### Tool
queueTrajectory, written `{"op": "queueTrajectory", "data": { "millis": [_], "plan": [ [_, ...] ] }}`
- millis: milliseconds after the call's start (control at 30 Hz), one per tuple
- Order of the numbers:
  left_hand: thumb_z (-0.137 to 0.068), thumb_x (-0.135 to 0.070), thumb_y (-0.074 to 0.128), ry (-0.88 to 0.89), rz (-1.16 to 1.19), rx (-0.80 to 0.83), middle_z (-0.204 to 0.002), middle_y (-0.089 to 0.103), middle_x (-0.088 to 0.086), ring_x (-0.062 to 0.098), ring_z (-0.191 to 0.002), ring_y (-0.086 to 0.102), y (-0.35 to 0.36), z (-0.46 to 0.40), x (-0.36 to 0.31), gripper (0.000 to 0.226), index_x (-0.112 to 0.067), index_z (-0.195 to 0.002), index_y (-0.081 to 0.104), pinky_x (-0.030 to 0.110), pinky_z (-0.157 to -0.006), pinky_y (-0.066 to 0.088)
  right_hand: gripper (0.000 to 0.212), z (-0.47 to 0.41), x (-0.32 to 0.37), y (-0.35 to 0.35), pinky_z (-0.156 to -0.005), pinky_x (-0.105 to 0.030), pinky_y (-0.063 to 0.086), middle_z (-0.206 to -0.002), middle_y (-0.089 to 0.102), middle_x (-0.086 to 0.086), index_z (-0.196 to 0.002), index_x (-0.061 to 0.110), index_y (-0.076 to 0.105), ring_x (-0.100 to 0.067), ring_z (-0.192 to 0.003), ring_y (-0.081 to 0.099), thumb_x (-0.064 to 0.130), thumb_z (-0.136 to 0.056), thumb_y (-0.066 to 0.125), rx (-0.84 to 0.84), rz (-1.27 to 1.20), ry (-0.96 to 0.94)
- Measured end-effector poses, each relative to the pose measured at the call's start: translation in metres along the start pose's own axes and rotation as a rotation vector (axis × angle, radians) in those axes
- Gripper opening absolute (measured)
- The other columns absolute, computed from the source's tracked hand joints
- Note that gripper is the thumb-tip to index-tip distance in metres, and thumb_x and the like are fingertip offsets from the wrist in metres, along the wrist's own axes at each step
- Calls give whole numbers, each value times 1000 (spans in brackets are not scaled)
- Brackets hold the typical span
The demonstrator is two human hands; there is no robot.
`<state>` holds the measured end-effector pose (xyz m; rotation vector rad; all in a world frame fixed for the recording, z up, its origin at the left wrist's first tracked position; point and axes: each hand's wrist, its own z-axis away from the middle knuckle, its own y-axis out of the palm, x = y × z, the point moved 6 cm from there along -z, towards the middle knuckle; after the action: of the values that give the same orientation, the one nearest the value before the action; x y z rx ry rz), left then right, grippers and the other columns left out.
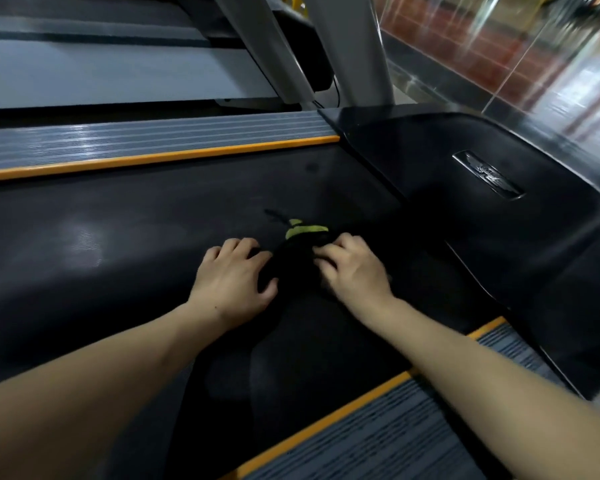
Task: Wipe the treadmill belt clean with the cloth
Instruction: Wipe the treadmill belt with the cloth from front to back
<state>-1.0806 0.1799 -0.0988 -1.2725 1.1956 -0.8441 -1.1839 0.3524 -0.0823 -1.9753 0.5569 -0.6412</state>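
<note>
Left hand [234, 277] at 9 o'clock of the cloth [297, 261], fingers bent, pressing and gripping its left edge. Dark cloth bunched between both hands, flat on the treadmill belt [118, 237], long axis running from 6 to 12 o'clock, a yellow-green patch at 12 o'clock. Right hand [352, 268] at 3 o'clock, fingers curled onto the right edge. Both equally near. Motor cover [482, 209] just beyond, toward 2 o'clock.

The cloth [297, 261] lies on the treadmill belt [118, 237], the left hand [234, 277] on its left edge, the right hand [352, 268] on its right. The motor cover [482, 209] sits right of the cloth; side rails [153, 140] flank the belt.
</note>
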Motion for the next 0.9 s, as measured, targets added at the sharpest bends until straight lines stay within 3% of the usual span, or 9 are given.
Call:
{"op": "queueTrajectory", "data": {
  "millis": [67, 167, 267, 367, 467, 600, 667, 767, 900],
  "plan": [
    [-90, -65, 42, 13, -16, 11, -144, 45, -8, 18, -136, 36, 0, 8, -7, 61, -34, -141, 51, 40, -111, 31, 21, -9, -46, -9, -69, -34, 52, -96, 62, -5, -105, 24, 75, -28, -92, 60, 32, -89, 64, -8, 129, 26],
    [-88, -67, 42, -9, -3, 50, -146, 43, -10, 17, -137, 35, 1, 14, -14, 65, -34, -143, 48, 39, -111, 33, 23, -15, -135, -36, -72, -39, 52, -104, 58, -10, -108, 22, 73, -33, -101, 55, 32, -93, 59, -18, 274, 397],
    [-84, -73, 43, -50, 8, 105, -146, 42, -11, 16, -134, 38, 0, 12, -17, 72, -34, -144, 46, 38, -108, 38, 22, -11, -138, -39, -72, -40, 50, -105, 56, -12, -107, 19, 72, -33, -102, 53, 30, -93, 59, -25, 309, 546],
    [-83, -75, 46, -76, 22, 152, -147, 40, -11, 16, -136, 37, 0, 12, -19, 75, -34, -146, 44, 37, -107, 41, 18, -2, -78, -23, -73, -38, 49, -100, 57, -10, -100, 21, 74, -33, -97, 53, 31, -89, 63, -59, 201, 510],
    [-84, -72, 48, -98, 31, 155, -153, 38, -9, 17, -142, 33, 1, 16, -20, 74, -34, -147, 43, 37, -111, 36, 15, 9, -13, -6, -67, -36, 49, -91, 57, -5, -95, 23, 76, -28, -88, 55, 31, -85, 67, -36, 49, 246],
    [-88, -71, 46, -106, 39, 186, -161, 30, -4, 19, -149, 24, 4, 15, -21, 76, -32, -153, 36, 39, -119, 29, 18, 5, -16, -5, -64, -34, 52, -94, 60, -3, -103, 23, 75, -26, -89, 58, 30, -88, 68, 28, 33, -37],
    [-89, -71, 46, -110, 48, 201, -162, 28, -5, 19, -150, 22, 4, 15, -20, 76, -32, -154, 34, 39, -120, 27, 19, -6, -63, -12, -68, -36, 53, -99, 61, -6, -106, 23, 74, -30, -94, 58, 30, -91, 64, 13, 142, 55],
    [-89, -71, 46, -112, 48, 204, -162, 28, -5, 18, -150, 23, 5, 14, -21, 76, -33, -154, 34, 38, -119, 27, 23, -15, -130, -31, -76, -40, 51, -106, 59, -9, -109, 21, 73, -33, -102, 54, 32, -93, 59, -17, 236, 404],
    [-89, -70, 46, -123, 50, 198, -163, 27, -5, 18, -150, 21, 6, 15, -22, 76, -34, -154, 32, 38, -121, 24, 22, -5, -91, -24, -79, -39, 47, -102, 58, -11, -105, 20, 74, -33, -99, 53, 31, -91, 62, -66, 193, 501]
  ]
}}
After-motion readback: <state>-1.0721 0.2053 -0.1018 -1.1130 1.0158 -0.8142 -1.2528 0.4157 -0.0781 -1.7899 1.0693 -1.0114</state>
